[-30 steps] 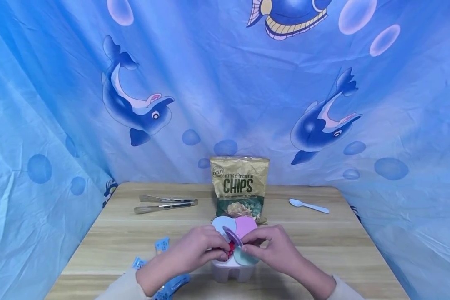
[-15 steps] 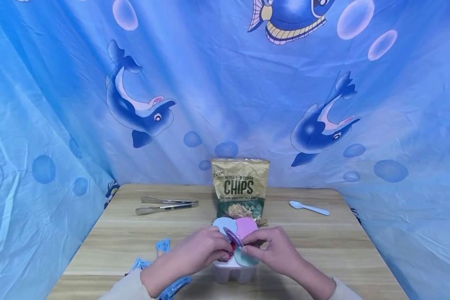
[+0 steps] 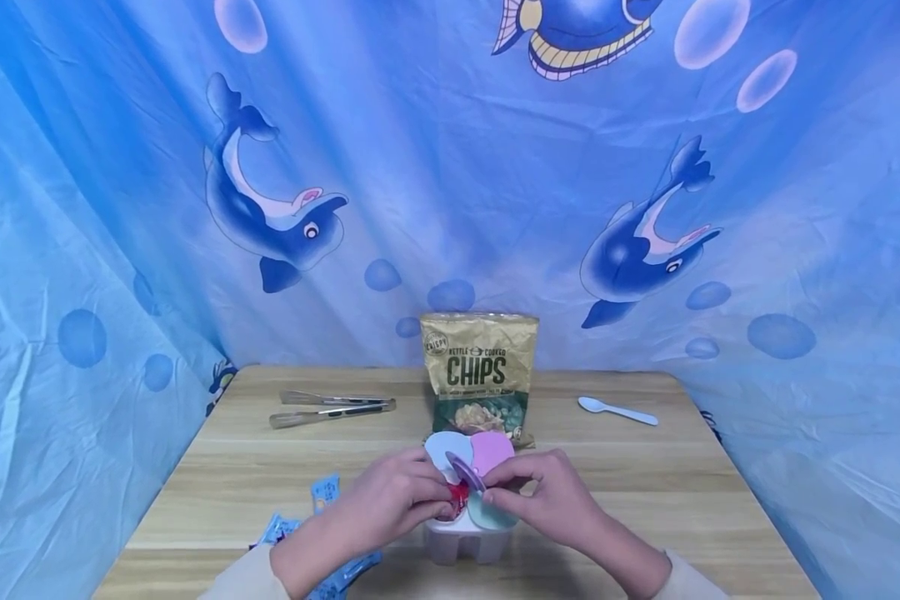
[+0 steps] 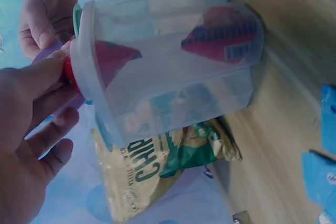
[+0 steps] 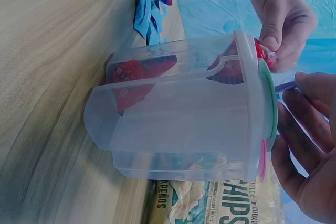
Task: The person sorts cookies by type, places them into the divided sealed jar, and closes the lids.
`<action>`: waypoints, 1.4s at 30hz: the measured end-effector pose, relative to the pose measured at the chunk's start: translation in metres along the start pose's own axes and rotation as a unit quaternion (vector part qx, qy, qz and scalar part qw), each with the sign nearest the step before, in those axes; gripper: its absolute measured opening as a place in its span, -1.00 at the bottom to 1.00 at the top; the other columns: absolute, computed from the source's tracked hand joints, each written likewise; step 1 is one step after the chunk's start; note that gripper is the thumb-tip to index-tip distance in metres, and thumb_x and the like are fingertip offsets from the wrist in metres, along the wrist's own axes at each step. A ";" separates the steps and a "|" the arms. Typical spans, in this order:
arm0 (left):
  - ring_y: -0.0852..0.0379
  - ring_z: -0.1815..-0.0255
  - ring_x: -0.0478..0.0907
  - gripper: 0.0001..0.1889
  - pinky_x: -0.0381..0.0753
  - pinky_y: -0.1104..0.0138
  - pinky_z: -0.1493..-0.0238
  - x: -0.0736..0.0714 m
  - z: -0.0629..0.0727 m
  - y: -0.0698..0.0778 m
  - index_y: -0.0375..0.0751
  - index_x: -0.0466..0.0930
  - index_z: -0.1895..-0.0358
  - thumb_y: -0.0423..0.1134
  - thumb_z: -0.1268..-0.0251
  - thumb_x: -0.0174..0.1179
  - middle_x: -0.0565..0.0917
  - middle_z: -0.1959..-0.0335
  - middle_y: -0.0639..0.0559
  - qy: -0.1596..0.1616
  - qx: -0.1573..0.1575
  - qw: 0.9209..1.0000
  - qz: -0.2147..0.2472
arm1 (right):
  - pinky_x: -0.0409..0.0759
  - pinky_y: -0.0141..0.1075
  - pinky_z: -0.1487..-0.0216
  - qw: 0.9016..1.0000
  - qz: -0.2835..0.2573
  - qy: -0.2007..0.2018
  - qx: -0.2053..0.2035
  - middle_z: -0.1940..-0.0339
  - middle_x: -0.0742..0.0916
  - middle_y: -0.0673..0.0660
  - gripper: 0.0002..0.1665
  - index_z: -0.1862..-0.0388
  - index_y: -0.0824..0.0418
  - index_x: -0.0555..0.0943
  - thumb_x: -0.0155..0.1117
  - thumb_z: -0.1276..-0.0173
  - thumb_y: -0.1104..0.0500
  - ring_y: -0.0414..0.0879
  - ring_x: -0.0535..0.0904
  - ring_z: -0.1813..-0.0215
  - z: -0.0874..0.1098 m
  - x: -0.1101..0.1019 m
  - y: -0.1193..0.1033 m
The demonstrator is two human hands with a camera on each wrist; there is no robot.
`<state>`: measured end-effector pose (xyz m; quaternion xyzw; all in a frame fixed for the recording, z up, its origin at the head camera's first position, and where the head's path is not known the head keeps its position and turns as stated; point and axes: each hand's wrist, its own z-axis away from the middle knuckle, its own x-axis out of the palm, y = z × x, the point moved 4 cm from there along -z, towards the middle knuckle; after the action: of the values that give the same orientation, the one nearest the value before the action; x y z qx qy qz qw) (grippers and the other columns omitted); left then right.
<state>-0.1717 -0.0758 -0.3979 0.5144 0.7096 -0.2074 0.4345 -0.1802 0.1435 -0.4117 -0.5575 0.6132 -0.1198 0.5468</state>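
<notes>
A clear plastic storage container (image 5: 178, 108) with a white rim stands on the table, topped by blue (image 3: 446, 448), pink (image 3: 492, 450) and green (image 3: 492, 512) flap lids. My right hand (image 3: 543, 497) pinches the raised purple flap lid (image 3: 466, 472) between thumb and index finger. With its thumb and fingers, my left hand (image 3: 401, 496) pinches the end of a red snack packet (image 5: 261, 52) at the uncovered opening. The packet's lower part (image 4: 114, 60) shows through the wall, inside the compartment. Another red packet (image 4: 223, 34) lies at the bottom of that side.
A gold and green bag of chips (image 3: 480, 375) stands right behind the container. Metal tongs (image 3: 333, 408) lie at the back left, a pale blue spoon (image 3: 618, 412) at the back right. Several blue snack packets (image 3: 325, 490) lie left, partly under my left forearm.
My left hand has drawn slightly left, so more of the red packet shows at the opening. The right hand keeps its hold on the purple lid. The head view shifts a little.
</notes>
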 end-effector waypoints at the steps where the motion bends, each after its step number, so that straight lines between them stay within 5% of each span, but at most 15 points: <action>1: 0.36 0.25 0.52 -0.95 0.49 0.52 0.15 0.000 -0.001 0.000 0.07 0.84 0.26 -0.12 -0.29 0.43 0.77 0.32 0.34 -0.012 0.002 1.000 -0.012 | 0.74 -0.30 0.29 1.000 0.000 0.000 0.000 0.33 0.84 -0.11 -0.91 0.24 -0.01 0.83 0.54 -0.27 0.13 -0.32 0.72 0.34 0.000 0.000 0.000; 6: 0.35 0.36 0.39 -0.89 0.33 0.52 0.26 0.008 0.001 0.000 0.11 0.82 0.38 -0.10 -0.34 0.38 0.73 0.42 0.40 -0.059 0.015 0.997 -0.042 | 0.73 -0.33 0.30 1.000 0.000 0.005 -0.013 0.34 0.84 -0.12 -0.91 0.25 -0.01 0.83 0.54 -0.27 0.16 -0.32 0.72 0.35 -0.002 0.000 -0.002; 15: 0.40 0.21 0.56 -0.92 0.56 0.54 0.15 0.006 0.016 -0.005 0.15 0.79 0.17 -0.09 -0.32 0.41 0.70 0.24 0.34 -0.005 -0.075 0.996 0.044 | 0.73 -0.33 0.31 1.000 0.001 0.011 -0.020 0.33 0.84 -0.11 -0.93 0.25 -0.01 0.83 0.54 -0.28 0.15 -0.33 0.72 0.33 -0.002 0.002 -0.007; 28: 0.30 -0.01 0.67 -0.84 0.71 0.30 -0.01 0.001 0.029 -0.012 0.12 0.78 0.06 -0.13 -0.33 0.40 0.71 0.02 0.30 -0.033 -0.132 0.987 0.091 | 0.74 -0.33 0.35 1.000 0.010 0.027 -0.007 0.35 0.83 -0.11 -0.87 0.26 0.01 0.83 0.56 -0.22 0.22 -0.33 0.71 0.37 0.001 0.005 -0.002; 34: 0.25 -0.13 0.65 -0.72 0.70 0.16 -0.12 -0.017 0.054 -0.026 0.24 0.69 -0.12 0.03 -0.39 0.34 0.70 -0.09 0.33 -0.034 -0.235 0.965 0.109 | 0.73 -0.33 0.36 1.000 0.006 0.030 -0.005 0.36 0.84 -0.10 -0.85 0.26 0.05 0.83 0.56 -0.20 0.25 -0.33 0.70 0.39 0.000 0.005 -0.001; 42: 0.27 -0.02 0.63 -0.61 0.67 0.28 0.06 -0.046 0.119 -0.061 0.27 0.62 -0.22 0.09 -0.36 0.35 0.68 -0.13 0.32 -0.018 -0.363 0.922 0.130 | 0.73 -0.32 0.37 0.999 0.012 0.034 -0.001 0.38 0.83 -0.12 -0.85 0.28 0.04 0.83 0.57 -0.18 0.26 -0.33 0.70 0.40 -0.003 0.003 0.001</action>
<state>-0.1752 -0.2126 -0.4329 0.4050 0.6554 0.1138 0.6273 -0.1823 0.1401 -0.4126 -0.5458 0.6384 -0.1319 0.5264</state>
